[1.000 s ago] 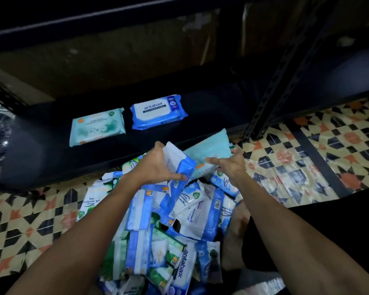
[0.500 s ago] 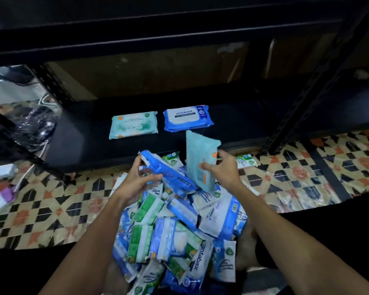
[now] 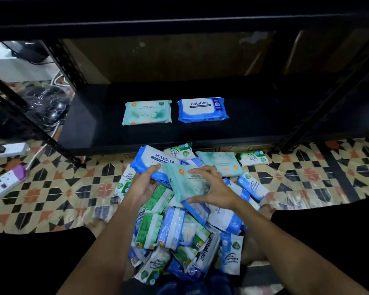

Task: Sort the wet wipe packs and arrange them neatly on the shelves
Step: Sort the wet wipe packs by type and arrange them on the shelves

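— What had changed since the moment before?

— The teal pack [image 3: 189,184] that I had been holding on end in my right hand [image 3: 216,191] had come down flat and low over the pile, and the blue antabax pack [image 3: 156,161] in my left hand [image 3: 144,187] had turned so its label faced up. My view had also dropped nearer the heap.

— How were your hands set?

— My right hand pinched the teal pack, fingers curled over its far edge and thumb at its near edge. My left hand gripped the blue antabax pack from beneath, thumb on top by its near edge. The teal pack overlapped the blue one's right end.

— And where was everything else?

— Both held packs hung just above the pile of wet wipe packs [image 3: 179,228] on the patterned floor [image 3: 58,188], between my knees. On the black shelf [image 3: 254,124] beyond it, two packs lay flat side by side, apart: a teal shelf pack [image 3: 147,112] on the left and a blue shelf pack [image 3: 202,109] on the right. Another loose teal pack [image 3: 219,163] lay at the pile's far edge, just right of my hands, by the shelf's front lip. Far left on the floor lay two power strips [image 3: 6,183].
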